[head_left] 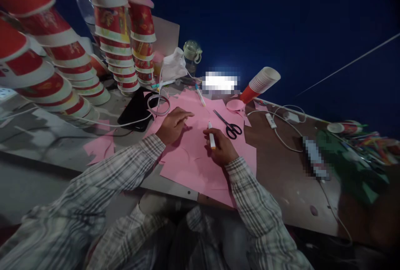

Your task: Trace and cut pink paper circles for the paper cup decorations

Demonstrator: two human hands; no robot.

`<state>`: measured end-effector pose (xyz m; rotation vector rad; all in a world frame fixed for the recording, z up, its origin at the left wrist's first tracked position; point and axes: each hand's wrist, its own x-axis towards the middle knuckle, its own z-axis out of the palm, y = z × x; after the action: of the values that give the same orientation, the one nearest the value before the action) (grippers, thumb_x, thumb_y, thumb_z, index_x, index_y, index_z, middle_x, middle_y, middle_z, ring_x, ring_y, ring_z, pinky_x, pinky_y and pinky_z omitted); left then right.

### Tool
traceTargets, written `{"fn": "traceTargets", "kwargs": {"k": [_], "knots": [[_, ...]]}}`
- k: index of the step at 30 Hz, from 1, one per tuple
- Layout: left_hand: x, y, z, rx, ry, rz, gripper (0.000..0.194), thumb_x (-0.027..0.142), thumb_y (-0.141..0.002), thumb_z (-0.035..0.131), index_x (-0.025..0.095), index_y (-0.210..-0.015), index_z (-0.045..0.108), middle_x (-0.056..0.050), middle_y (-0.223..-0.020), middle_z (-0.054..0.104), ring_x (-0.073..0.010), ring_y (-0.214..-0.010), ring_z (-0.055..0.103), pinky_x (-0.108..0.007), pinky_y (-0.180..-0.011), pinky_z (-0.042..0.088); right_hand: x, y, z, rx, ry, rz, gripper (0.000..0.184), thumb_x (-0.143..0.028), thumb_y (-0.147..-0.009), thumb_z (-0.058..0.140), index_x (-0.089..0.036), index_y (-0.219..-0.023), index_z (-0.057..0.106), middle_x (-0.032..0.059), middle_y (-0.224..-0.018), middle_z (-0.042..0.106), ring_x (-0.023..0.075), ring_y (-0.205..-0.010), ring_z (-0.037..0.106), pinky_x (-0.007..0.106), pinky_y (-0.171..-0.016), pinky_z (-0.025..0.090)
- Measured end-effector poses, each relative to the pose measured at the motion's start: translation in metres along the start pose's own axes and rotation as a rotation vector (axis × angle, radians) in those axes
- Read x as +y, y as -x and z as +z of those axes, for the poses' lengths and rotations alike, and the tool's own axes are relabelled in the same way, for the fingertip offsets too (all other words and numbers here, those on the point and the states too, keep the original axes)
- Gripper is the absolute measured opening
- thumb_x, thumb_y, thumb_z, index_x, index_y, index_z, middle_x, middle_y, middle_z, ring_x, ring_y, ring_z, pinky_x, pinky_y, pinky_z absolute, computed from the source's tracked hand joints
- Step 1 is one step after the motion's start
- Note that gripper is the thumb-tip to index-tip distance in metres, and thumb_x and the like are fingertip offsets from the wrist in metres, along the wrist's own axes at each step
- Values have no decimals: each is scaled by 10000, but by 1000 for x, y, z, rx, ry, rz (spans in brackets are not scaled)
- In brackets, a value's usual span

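Pink paper (200,166) covers the middle of the table in overlapping sheets, with faint curved lines on it. My right hand (223,148) is closed around a white marker (211,136) with an orange end, its tip pointing away from me. To the left, my left hand (173,127) is held over the paper with its fingers stretched out, and nothing shows in it. Black-handled scissors (229,126) lie partly open just beyond my right hand. Farther back, a second white marker (201,96) with a blue end rests on the paper.
Tall stacks of red and white paper cups (114,41) rise at the left. A black tablet-like slab (137,111) and a tape roll (158,105) lie beside the paper. More cups (261,83) lean at the back. White cables (284,136) cross the right side.
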<state>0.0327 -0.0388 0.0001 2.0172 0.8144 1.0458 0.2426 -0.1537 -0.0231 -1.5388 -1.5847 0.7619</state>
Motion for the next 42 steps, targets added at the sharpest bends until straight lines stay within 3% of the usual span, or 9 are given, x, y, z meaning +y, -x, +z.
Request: {"fn": "traceTargets", "kwargs": {"k": [4, 9, 13, 18, 23, 28, 34, 38, 42], "knots": [[-1, -1, -1, -33, -12, 4, 256, 182, -904, 499, 188, -1007, 733, -45, -843, 654, -161, -793, 631, -314, -801, 518, -2, 0, 0, -4, -28, 27, 376, -160, -839, 569, -228, -1209, 572, 117, -1125, 675, 252, -1016, 702, 380, -729, 632], [2, -1, 0, 30, -81, -50, 267, 238, -945, 487, 208, -1034, 738, -11, -738, 677, -161, -716, 628, -362, -886, 500, -1, 1, -1, -8, -16, 0, 397, -141, -820, 580, -232, -1207, 572, 112, -1135, 677, 245, -1018, 704, 383, -768, 632], [0, -2, 2, 52, -122, -64, 225, 270, -937, 535, 208, -999, 741, -30, -814, 726, -167, -745, 645, -399, -942, 478, 1, 0, -1, -7, 0, -4, 398, -139, -819, 583, -235, -1205, 570, 113, -1146, 680, 242, -1019, 708, 402, -821, 623], [-3, -1, 2, 15, -170, 31, 320, 99, -861, 479, 187, -1018, 744, -66, -917, 707, -185, -874, 643, -392, -918, 480, 0, 0, -1, -10, -21, -8, 393, -144, -809, 589, -237, -1191, 566, 112, -1168, 674, 240, -1020, 711, 391, -803, 625], [0, -2, 0, 9, -161, -115, 271, 135, -916, 493, 223, -1002, 735, 4, -739, 683, -156, -762, 646, -527, -1105, 323, -2, 0, -1, -14, -51, 9, 376, -146, -808, 588, -227, -1175, 567, 120, -1169, 672, 239, -1017, 714, 387, -806, 625], [0, -6, -5, 56, -119, -175, 190, 227, -916, 554, 212, -960, 738, 7, -687, 660, -141, -651, 600, -408, -916, 474, -5, 0, -1, -6, -51, 16, 371, -155, -808, 596, -222, -1172, 568, 130, -1169, 673, 248, -1015, 716, 384, -775, 630], [-2, -4, 0, 19, -212, -84, 231, 168, -895, 523, 209, -982, 733, -51, -891, 741, -203, -872, 653, -446, -1007, 420, -6, 0, -2, -9, -27, -5, 356, -161, -817, 589, -227, -1166, 567, 119, -1165, 678, 240, -1002, 720, 384, -782, 629], [-1, -2, 2, -30, -196, -96, 280, 167, -925, 480, 220, -1047, 727, -5, -727, 697, -175, -767, 647, -489, -1064, 357, -4, 0, -2, 1, -18, -20, 357, -164, -814, 590, -222, -1165, 574, 122, -1176, 677, 235, -997, 725, 383, -813, 623], [-3, -3, -1, 24, -132, -169, 245, 251, -928, 528, 217, -1060, 732, 38, -578, 591, -138, -593, 584, -404, -920, 465, -1, 0, 0, 18, -14, -33, 394, -150, -793, 601, -222, -1179, 571, 118, -1197, 677, 235, -1001, 725, 398, -838, 618]]}}
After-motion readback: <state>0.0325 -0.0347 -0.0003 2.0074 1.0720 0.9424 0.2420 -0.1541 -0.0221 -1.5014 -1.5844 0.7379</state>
